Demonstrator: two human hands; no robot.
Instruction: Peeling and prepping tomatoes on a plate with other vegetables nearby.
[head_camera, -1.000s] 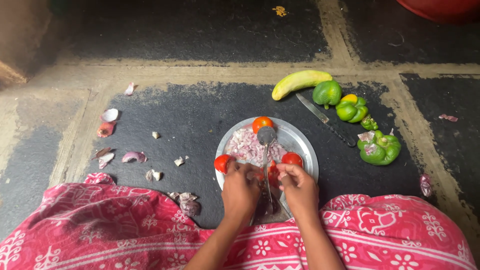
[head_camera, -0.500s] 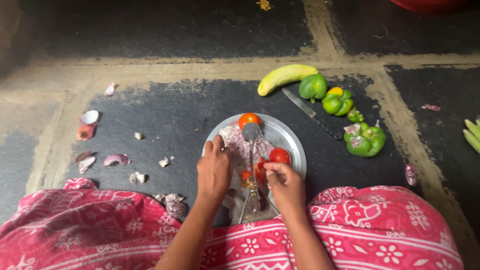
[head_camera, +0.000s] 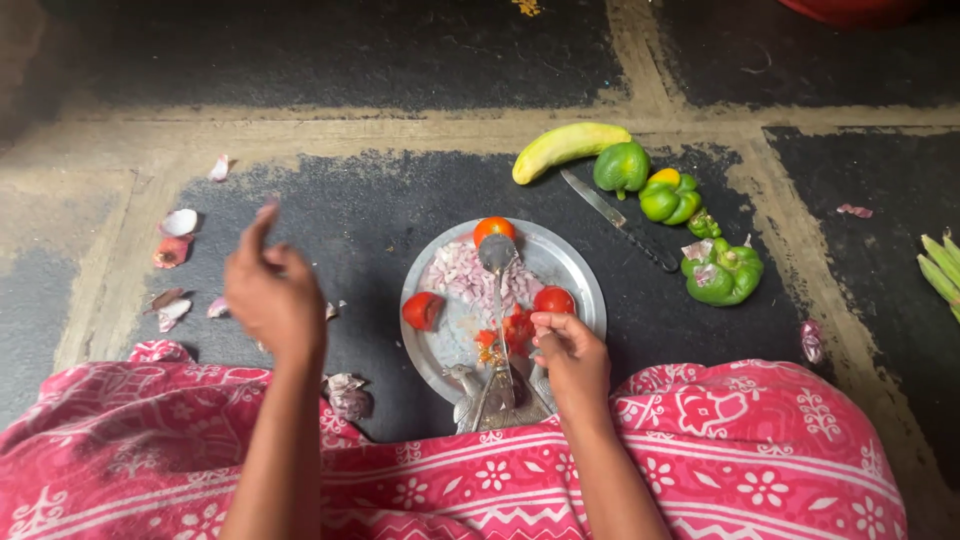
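Note:
A round steel plate (head_camera: 585, 285) lies on the dark floor in front of my lap. It holds chopped pink onion (head_camera: 462, 280), two whole tomatoes (head_camera: 493, 229) (head_camera: 553, 299) and a cut tomato half (head_camera: 422, 310). A floor-standing curved blade cutter (head_camera: 497, 265) rises over the plate from a base near my knees. My right hand (head_camera: 572, 358) rests at the plate's near right rim, fingers pinched on a red tomato piece (head_camera: 517, 328) beside the blade. Off to the left of the plate, my left hand (head_camera: 270, 292) is lifted above the floor, fingers loosely apart and holding nothing.
Beyond the plate on the right lie a yellow-green long vegetable (head_camera: 568, 146), three green peppers (head_camera: 621, 167) (head_camera: 668, 197) (head_camera: 722, 272) and a knife (head_camera: 615, 218). Onion peels (head_camera: 178, 222) are scattered on the left. Green stalks (head_camera: 940, 265) lie at the right edge. Pink patterned cloth (head_camera: 720, 450) covers my lap.
My left hand has left the plate and swung up and out to the left. My right hand has stayed by the blade with the tomato piece.

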